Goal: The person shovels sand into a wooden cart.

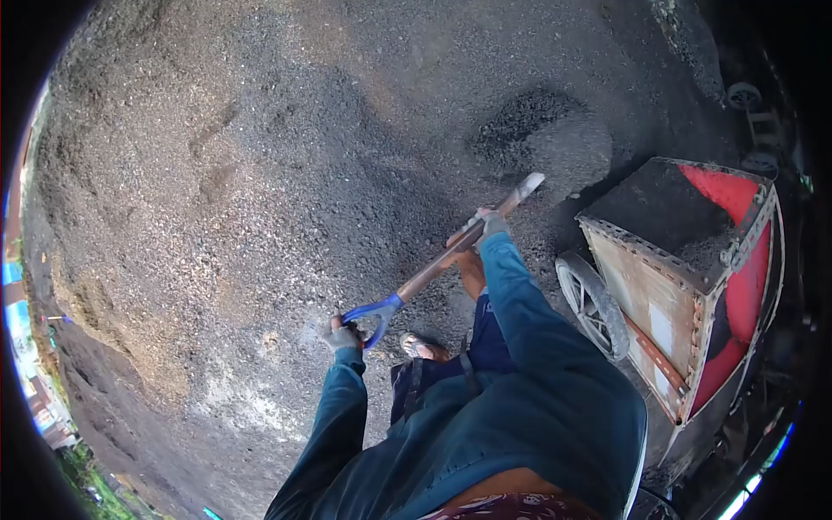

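A shovel (436,267) with a wooden shaft and a blue D-shaped handle slants across the view in front of me. My left hand (344,334), in a greyish glove, is closed around the blue handle. Further up, my right hand (492,224) grips the shaft below its pale metal socket. Beyond the socket, a blurred grey patch looks like the blade loaded with dark grit; its edges cannot be made out. Just past it lies a dark hollow (520,121) in the gritty heap (286,165).
At my right stands a cart (646,303) with pale side panels, a red inner wall and a spoked wheel (593,305); dark grit fills much of it. Another wheeled frame (763,128) is at the far right. My sandalled foot (423,347) rests on the loose ground.
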Action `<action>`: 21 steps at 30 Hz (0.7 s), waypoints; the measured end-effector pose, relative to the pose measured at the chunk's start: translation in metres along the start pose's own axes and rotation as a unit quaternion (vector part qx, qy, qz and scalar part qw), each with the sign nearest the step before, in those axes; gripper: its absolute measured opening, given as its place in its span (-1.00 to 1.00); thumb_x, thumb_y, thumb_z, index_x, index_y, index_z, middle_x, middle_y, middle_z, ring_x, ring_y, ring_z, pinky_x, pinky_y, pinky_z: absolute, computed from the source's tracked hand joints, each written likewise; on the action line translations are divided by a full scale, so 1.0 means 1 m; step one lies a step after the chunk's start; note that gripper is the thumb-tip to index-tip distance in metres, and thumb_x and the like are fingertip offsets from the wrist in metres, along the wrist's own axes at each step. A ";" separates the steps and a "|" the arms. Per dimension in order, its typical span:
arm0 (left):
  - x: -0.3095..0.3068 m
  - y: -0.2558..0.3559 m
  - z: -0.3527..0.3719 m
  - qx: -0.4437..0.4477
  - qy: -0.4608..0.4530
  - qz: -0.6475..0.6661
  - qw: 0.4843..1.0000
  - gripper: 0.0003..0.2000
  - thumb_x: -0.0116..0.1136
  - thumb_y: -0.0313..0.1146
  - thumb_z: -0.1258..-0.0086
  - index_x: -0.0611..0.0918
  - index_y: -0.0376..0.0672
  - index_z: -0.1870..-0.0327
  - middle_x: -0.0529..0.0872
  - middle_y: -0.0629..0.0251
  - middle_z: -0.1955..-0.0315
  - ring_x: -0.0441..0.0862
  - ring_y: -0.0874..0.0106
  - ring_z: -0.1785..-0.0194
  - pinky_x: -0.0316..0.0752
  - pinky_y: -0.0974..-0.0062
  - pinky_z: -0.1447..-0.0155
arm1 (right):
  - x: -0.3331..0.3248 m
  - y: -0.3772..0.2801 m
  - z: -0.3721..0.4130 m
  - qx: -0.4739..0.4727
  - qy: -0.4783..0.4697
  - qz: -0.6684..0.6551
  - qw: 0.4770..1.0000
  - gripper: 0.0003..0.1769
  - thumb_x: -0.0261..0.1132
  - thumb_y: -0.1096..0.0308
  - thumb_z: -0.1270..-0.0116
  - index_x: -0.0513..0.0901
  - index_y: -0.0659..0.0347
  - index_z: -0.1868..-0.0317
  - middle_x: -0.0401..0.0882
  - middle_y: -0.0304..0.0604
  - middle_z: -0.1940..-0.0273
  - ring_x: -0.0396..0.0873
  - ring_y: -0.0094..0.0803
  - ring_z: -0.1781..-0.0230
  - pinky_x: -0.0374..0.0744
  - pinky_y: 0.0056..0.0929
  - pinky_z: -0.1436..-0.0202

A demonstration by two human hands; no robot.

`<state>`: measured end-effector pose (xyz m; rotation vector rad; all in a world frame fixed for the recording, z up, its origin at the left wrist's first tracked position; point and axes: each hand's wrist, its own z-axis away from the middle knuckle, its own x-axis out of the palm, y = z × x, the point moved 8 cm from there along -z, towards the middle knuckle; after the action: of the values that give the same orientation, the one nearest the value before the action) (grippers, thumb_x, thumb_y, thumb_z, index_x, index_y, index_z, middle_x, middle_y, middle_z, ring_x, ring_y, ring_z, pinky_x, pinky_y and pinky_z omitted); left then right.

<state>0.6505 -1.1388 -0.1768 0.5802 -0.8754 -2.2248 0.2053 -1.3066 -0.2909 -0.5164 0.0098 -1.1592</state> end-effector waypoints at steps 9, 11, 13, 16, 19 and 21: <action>0.093 0.198 0.251 0.581 -0.330 -0.077 0.740 -0.73 0.17 -0.20 -0.39 0.62 -0.24 0.39 0.59 0.36 0.61 0.52 0.56 0.60 0.39 0.58 0.47 | -0.052 -0.256 0.225 -0.249 -0.290 -0.194 0.904 -0.84 0.25 0.24 -0.21 0.50 0.11 0.38 0.39 -0.31 0.57 0.37 -0.41 0.59 0.46 -0.28 0.38; 0.056 0.178 0.242 0.499 -0.318 -0.066 0.803 -0.74 0.15 -0.20 -0.41 0.62 -0.23 0.39 0.58 0.38 0.61 0.51 0.57 0.60 0.38 0.58 0.49 | -0.040 -0.229 0.234 -0.239 -0.305 -0.155 0.909 -0.86 0.27 0.28 -0.18 0.50 0.11 0.39 0.38 -0.32 0.58 0.39 -0.40 0.56 0.47 -0.29 0.36; -0.004 0.105 0.182 0.275 -0.277 -0.060 0.919 -0.75 0.14 -0.21 -0.42 0.62 -0.22 0.38 0.55 0.39 0.63 0.49 0.57 0.61 0.35 0.58 0.53 | -0.031 -0.164 0.214 -0.208 -0.220 -0.079 0.950 -0.83 0.31 0.29 -0.20 0.47 0.07 0.45 0.40 -0.31 0.59 0.39 -0.37 0.59 0.50 -0.27 0.37; -0.139 -0.044 0.116 0.004 -0.120 0.121 0.985 -0.71 0.07 -0.21 -0.45 0.46 -0.10 0.52 0.38 0.42 0.72 0.29 0.56 0.72 0.18 0.55 0.67 | -0.032 0.007 0.188 -0.062 -0.095 0.096 0.989 -0.80 0.34 0.27 -0.29 0.52 0.17 0.26 0.48 -0.21 0.54 0.51 -0.22 0.57 0.60 -0.07 0.36; -0.332 -0.184 0.167 -0.194 0.157 0.227 0.941 -0.60 0.02 0.06 -0.41 0.33 0.07 0.60 0.22 0.52 0.76 0.14 0.53 0.74 -0.02 0.49 0.65 | -0.082 0.224 0.173 0.111 -0.125 0.261 0.951 -0.82 0.30 0.42 -0.31 0.48 0.27 0.19 0.49 -0.08 0.54 0.53 -0.12 0.61 0.61 0.00 0.48; -0.449 -0.245 0.263 -0.318 0.240 0.174 0.901 -0.51 -0.12 0.31 -0.35 0.29 0.14 0.61 0.14 0.53 0.75 0.18 0.46 0.65 0.13 0.25 0.48 | -0.158 0.358 0.199 0.217 -0.092 0.459 0.857 -0.85 0.36 0.38 -0.26 0.58 0.27 0.32 0.56 -0.04 0.49 0.57 -0.17 0.56 0.57 -0.12 0.47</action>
<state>0.6934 -0.5698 -0.1064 0.5561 0.0241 -1.7678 0.5044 -0.9855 -0.2962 -0.1588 -0.1543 -0.1464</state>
